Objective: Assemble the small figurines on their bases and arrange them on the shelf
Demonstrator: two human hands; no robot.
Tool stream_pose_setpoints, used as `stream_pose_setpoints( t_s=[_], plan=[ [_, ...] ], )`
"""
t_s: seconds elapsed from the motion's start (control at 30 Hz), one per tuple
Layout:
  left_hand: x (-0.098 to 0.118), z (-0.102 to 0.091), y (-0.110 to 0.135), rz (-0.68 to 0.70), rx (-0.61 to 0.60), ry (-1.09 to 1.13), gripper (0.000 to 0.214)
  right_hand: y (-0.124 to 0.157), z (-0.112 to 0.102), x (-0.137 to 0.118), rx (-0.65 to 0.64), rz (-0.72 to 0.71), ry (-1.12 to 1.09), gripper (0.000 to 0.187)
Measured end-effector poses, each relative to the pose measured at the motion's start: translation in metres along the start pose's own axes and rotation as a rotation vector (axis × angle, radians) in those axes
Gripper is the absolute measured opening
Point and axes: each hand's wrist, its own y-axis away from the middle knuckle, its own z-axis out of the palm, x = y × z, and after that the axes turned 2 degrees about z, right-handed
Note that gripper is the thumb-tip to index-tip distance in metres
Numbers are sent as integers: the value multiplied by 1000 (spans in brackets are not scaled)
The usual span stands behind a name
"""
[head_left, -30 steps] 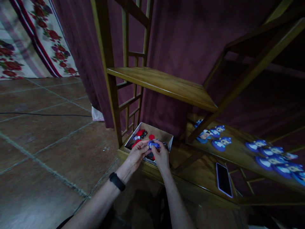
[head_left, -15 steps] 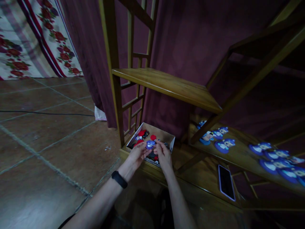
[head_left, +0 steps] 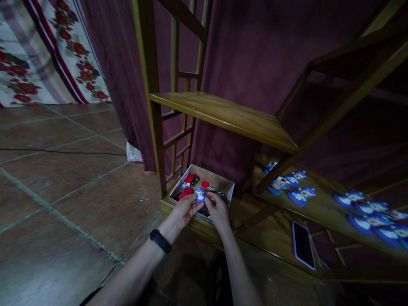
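Note:
Both my hands meet over an open cardboard box [head_left: 223, 182] on the low wooden shelf. My left hand [head_left: 185, 209], with a black band on its wrist, and my right hand [head_left: 217, 208] pinch a small blue and white figure piece [head_left: 200, 194] between their fingertips, its face turned up. Inside the box lie several red pieces [head_left: 188, 191] and dark ones. More blue figure pieces [head_left: 298, 196] lie in a row on the sloping wooden board to the right.
A phone [head_left: 302, 244] lies face up on the low shelf at the right. A wooden shelf board [head_left: 223, 114] juts out above the box. A maroon curtain hangs behind, a tiled floor spreads left with a black cable across it.
The blue piece has been turned in my fingertips from edge-on to face up and lifted slightly. The view has shifted a little to the left.

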Motion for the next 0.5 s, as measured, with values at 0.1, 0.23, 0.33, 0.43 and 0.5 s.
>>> stream_pose_setpoints(
  t_s=[0.1, 0.23, 0.33, 0.43, 0.5],
  plan=[
    [0, -1, 0, 2, -9, -26, 4, -1, 2, 5, -22, 42, -41, 28],
    [1, -3, -1, 4, -55, -44, 6, -2, 4, 10, -25, 75, -85, 29],
    [2, -3, -1, 8, -86, -48, 7, -2, 6, 13, -17, 84, -93, 28],
    [4, -2, 0, 15, -138, -91, 8, -2, 5, 14, 18, 100, -109, 27],
    [4, -1, 1, 34, -203, -143, 10, -2, 4, 13, 17, 105, -109, 27]
  ],
)
